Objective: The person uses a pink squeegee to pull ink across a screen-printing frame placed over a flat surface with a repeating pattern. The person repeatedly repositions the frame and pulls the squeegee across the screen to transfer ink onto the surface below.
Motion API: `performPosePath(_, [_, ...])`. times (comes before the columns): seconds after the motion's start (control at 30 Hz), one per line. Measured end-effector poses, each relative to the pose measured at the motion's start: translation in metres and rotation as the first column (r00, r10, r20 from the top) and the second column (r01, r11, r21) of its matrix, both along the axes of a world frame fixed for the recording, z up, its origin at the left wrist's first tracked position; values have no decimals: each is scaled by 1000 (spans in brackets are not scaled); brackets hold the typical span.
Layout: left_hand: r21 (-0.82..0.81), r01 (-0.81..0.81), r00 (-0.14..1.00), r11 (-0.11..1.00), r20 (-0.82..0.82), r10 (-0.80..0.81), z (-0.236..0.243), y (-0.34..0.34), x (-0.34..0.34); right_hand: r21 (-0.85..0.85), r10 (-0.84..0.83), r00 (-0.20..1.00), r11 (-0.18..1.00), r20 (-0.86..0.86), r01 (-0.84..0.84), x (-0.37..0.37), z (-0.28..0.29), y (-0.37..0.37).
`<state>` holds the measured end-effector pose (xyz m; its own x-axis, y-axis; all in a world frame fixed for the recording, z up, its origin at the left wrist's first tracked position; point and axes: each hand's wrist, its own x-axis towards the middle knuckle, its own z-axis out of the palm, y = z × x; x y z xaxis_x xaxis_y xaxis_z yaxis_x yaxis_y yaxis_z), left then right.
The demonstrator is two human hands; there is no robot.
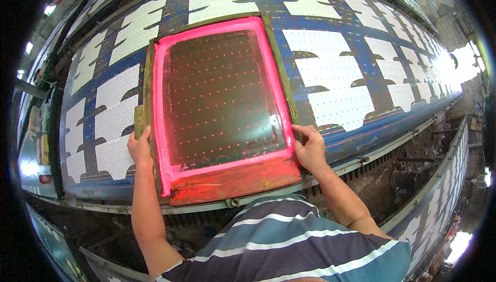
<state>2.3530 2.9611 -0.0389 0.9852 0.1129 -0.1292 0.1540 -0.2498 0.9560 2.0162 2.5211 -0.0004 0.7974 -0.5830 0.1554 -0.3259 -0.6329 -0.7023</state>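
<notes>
A large screen printing frame [222,90] lies on a long blue table in front of me, its dark mesh dotted with small pink spots. Bright pink ink borders the mesh, and a red-stained board [235,181] forms its near end. My left hand [139,146] grips the frame's left wooden edge near a short wooden block [140,118]. On the opposite side, my right hand [310,147] is closed around the right edge close to the near corner. White cut fabric pieces [330,80] with small coloured dots lie flat on both sides of the frame and beyond it.
The blue printing table [356,145] stretches far to the right, with a metal rail [372,157] along its near edge. Below that lies a dark gap with machinery. Another table with white pieces [439,209] stands at the lower right. Bright light enters at the far right.
</notes>
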Motion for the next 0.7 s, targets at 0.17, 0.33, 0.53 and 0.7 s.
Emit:
performPosePath(0.17, [-102, -13, 998, 995, -58, 7, 7, 1, 1, 18, -7, 1000, 1000, 30, 7, 0, 29, 1])
performPosePath(0.33, [-129, 0, 998, 992, -69, -9, 24, -5, 3, -86, 44, 991, 996, 130, -33, 1, 51, -15])
performPosePath(0.53, [-195, 19, 1000, 981, -15, -22, 33, -63, -9, -17, -42, 999, 999, 23, 43, -15, 54, -75])
performPosePath(0.7, [-191, 27, 1000, 981, 8, -26, 33, -147, -44, 8, -127, 992, 992, 6, 127, -44, 44, -154])
